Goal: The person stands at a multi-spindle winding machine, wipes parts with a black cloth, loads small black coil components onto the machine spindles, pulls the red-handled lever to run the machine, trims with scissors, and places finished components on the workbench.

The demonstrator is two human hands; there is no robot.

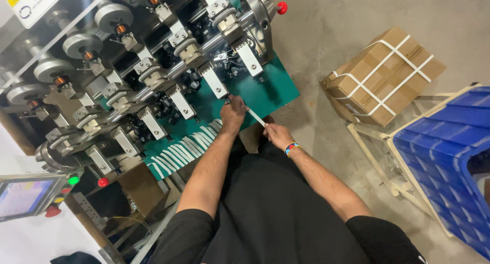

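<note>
Both hands, left hand (pixel 234 112) and right hand (pixel 276 135), pinched a thin white flat strip (pixel 255 118) at the green metal worktop's (pixel 270 93) near edge.

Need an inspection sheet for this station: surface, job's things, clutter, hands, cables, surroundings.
Surface: green machine table, edge bare.
Job's things: white strip held between both hands; cut white strips lie in a row on the green table.
Clutter: nothing seen.
Hands: left hand grips the strip's upper end near a metal clamp; right hand holds the lower end.
Cables: thin wires under the machine, lower left.
Surroundings: strapped cardboard box and blue crate on a concrete floor; control screen.
</note>
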